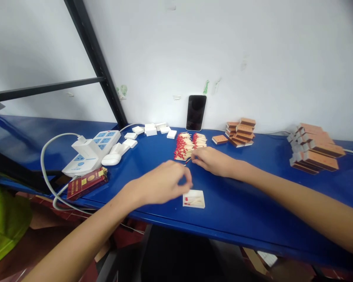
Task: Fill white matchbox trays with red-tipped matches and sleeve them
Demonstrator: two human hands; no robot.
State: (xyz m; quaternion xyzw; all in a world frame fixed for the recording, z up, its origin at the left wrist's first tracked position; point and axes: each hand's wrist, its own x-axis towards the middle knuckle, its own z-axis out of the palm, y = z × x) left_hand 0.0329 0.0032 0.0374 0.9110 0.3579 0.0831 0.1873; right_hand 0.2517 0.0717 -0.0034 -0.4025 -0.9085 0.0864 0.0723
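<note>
Above a small white matchbox tray [193, 204], my left hand [161, 184] has its thumb and index finger curled together in a ring; anything pinched there is too small to make out. A few red-headed matches lie inside that tray. My right hand [211, 159] reaches to the near edge of the loose matches, its fingertips bent together against them. What those fingertips hold is hidden. The red-tipped matches lie in two heaps side by side, a larger left heap [183, 147] and a smaller right heap [200, 140].
White empty trays [151, 130] are scattered at the back left. Stacked brown matchboxes stand at the back right [243, 131] and far right [317, 150]. A phone [196, 112] leans on the wall. A power strip [91, 152] and a red box [87, 183] lie left.
</note>
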